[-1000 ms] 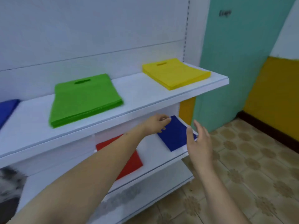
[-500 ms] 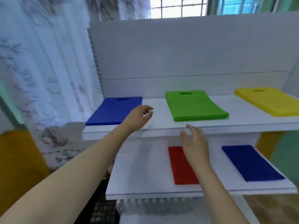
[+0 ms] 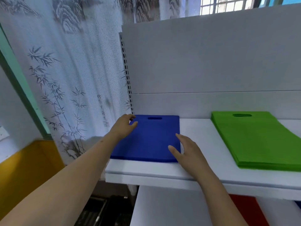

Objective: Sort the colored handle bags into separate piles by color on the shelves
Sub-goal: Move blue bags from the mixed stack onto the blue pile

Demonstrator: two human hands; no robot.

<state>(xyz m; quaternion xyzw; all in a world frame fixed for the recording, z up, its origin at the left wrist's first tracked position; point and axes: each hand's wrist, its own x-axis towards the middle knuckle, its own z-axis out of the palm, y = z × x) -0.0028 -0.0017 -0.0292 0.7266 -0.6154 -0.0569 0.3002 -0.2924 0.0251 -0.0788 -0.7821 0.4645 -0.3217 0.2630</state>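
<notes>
Now both hands (image 3: 123,126) at blue pile (image 3: 149,139).

Two shelves show, one above the other: the upper shelf (image 3: 195,170) and the lower shelf (image 3: 171,207).

Bag piles on the upper shelf number two — one blue pile (image 3: 151,139) and one green pile (image 3: 260,141). How many bags lie in each cannot be counted; the green one shows several layers at its edge.

On the lower shelf, one red bag (image 3: 246,209) is partly seen, and one sliver of blue (image 3: 298,204) sits at the frame's right edge — too little to count further.

Hands: two, the left hand (image 3: 123,126) and the right hand (image 3: 187,150).

One curtain (image 3: 65,79) hangs at the left.
</notes>
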